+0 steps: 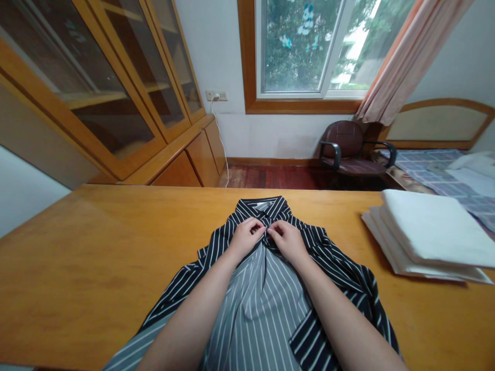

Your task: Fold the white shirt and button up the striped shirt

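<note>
A black shirt with white stripes (348, 263) lies spread on the wooden table (96, 268), its collar toward the far edge. Below the chest the front falls apart and the grey inner side of the cloth shows. Just under the collar, my left hand (247, 234) pinches the front edge from the left. My right hand (285, 237) pinches the same spot from the right, fingertips almost touching those of the left. Any button between the fingers is too small or hidden to make out. One striped cuff or sleeve end rests near my right forearm.
A stack of folded white cloth (436, 232) sits on the table at the right. Beyond the table stand a brown armchair (348, 147) and a bed (436, 165). A glass-door cabinet (135, 93) is at the left, with a white cable (221, 136) beside it.
</note>
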A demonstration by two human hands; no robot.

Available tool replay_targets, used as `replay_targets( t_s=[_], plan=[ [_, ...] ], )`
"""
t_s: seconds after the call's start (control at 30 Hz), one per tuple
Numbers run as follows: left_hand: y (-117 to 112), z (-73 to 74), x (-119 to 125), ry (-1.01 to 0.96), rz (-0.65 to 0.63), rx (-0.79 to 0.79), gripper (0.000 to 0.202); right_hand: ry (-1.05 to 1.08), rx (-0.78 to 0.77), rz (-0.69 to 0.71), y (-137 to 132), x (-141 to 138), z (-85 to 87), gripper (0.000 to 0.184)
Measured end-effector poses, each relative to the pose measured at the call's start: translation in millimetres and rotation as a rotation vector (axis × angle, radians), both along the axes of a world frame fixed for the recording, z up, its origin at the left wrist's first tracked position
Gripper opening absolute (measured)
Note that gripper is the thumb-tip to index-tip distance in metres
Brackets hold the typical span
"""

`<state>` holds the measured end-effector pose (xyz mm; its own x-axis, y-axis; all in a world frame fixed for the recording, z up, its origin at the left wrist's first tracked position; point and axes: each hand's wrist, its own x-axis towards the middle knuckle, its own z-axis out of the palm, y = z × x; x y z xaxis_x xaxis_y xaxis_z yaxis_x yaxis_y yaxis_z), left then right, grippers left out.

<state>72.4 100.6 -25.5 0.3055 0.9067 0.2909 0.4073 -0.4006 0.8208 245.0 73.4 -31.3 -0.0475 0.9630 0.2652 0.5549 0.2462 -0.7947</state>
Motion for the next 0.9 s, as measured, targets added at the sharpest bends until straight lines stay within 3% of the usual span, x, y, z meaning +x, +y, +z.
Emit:
replay_targets(
  t_s=[0.9],
  plan=[
    [0.5,-0.8,0.6,-0.009,0.024,-0.036,0.009,0.035,0.013,0.016,0.9,0.7,-5.0,0.01]
  ],
)
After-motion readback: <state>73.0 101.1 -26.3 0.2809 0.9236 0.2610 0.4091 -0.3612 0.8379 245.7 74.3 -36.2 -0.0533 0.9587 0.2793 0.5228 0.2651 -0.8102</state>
